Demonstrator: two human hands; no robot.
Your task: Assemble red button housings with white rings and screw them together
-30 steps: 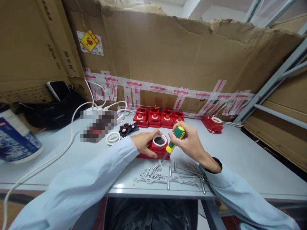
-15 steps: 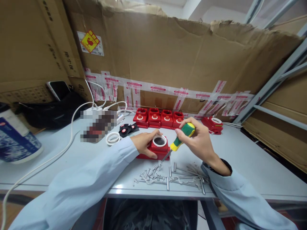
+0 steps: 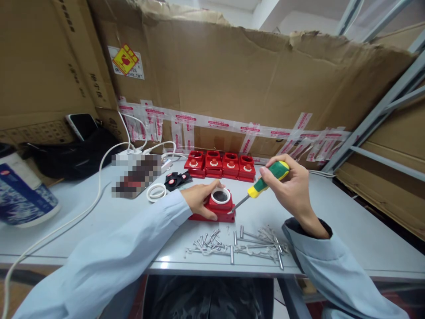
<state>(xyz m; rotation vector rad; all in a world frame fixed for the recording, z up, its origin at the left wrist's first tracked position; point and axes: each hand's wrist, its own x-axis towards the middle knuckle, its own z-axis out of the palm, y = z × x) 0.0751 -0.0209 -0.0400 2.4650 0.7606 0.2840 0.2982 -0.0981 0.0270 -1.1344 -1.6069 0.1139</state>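
My left hand [image 3: 202, 200] is closed around the left side of a red box-shaped housing [image 3: 221, 214], which rests on the table. A white ring [image 3: 227, 190] surrounds the dark round opening on its top. In my right hand [image 3: 294, 188] is a screwdriver [image 3: 268, 178] with a green and yellow handle, held slanted down to the left. Its tip is by the housing's front right corner, where a small pale piece shows, too small to make out. Loose screws [image 3: 209, 240] lie in front of the housing, and a single screw [image 3: 228, 230] lies apart from them.
Several red housings [image 3: 219, 165] stand in a row against the cardboard wall [image 3: 232, 79]. Metal T-shaped rods [image 3: 257, 241] lie near the front edge. White rings [image 3: 156, 192], black parts [image 3: 178, 180], a white cable [image 3: 99, 177] and a large cup [image 3: 25, 192] are to the left.
My right hand has moved right and slightly up. The screwdriver tip has gone from the loose screws to the housing's right corner. My left hand stays on the housing.
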